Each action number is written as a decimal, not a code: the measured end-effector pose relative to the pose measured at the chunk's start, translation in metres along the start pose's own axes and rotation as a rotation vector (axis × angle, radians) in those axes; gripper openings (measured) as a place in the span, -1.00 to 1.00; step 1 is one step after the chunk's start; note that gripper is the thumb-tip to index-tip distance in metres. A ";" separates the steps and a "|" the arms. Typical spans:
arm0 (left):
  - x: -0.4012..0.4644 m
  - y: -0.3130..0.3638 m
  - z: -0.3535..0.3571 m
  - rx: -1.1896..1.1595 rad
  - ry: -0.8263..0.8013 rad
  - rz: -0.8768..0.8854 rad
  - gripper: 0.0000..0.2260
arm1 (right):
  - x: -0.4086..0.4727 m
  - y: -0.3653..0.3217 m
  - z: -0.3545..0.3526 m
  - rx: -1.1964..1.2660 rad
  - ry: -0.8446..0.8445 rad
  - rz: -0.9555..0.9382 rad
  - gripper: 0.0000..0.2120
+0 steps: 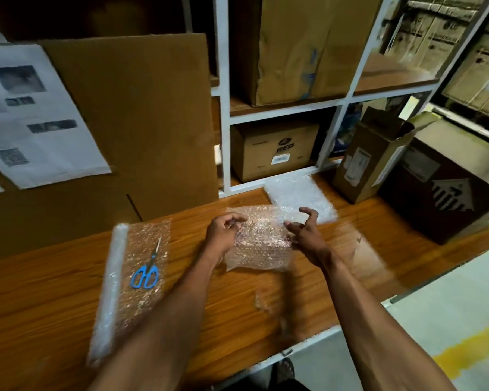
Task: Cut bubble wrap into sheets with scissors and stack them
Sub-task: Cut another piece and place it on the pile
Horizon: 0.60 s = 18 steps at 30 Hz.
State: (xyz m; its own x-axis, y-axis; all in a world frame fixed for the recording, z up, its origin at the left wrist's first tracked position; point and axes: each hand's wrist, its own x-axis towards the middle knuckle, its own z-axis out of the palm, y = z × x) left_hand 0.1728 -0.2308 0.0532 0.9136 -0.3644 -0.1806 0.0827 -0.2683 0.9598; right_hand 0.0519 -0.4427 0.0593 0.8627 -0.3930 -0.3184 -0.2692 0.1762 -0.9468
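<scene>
Clear bubble-wrap sheet point(259, 244), freshly cut by the look of it, is held up just above the wooden counter point(54, 292) between both hands. Left hand point(223, 231) has its fingers curled round the sheet's left edge, thumb pinching near the top corner. Right hand point(304, 227) pinches the right edge w/ thumb and a lower finger, while the upper fingers are spread and hooked in the air, holding nothing. Sheet sags a bit at the bottom.

Stack of white-looking cut bubble-wrap sheets point(299, 197) lies just beyond the right hand, at the back of the counter near the white shelf frame point(225, 131). Blue-handled scissors point(147, 266) rest blades closed, as far as I can tell, on the unrolled end of the bubble-wrap roll point(116, 289), well to the left.

Step in hand, I'd say: carry this sheet over to the pile. To do it well, keep both edges taut so it doesn't fold on itself, line up the far edge w/ the stack's far edge first, then lower the near side and let go evenly. Brown cardboard boxes point(378, 159) stand close on the right, so don't swing wide.
</scene>
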 end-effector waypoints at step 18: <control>0.104 0.062 0.168 -0.107 -0.146 -0.043 -0.38 | 0.149 -0.048 -0.173 -0.248 -0.153 -0.037 -0.17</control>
State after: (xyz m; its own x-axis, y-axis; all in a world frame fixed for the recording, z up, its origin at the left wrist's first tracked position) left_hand 0.2064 -0.4353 0.0578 0.8413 -0.4826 -0.2434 0.1691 -0.1927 0.9666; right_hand 0.1188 -0.6659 0.0491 0.9233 -0.2511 -0.2906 -0.3167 -0.0695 -0.9460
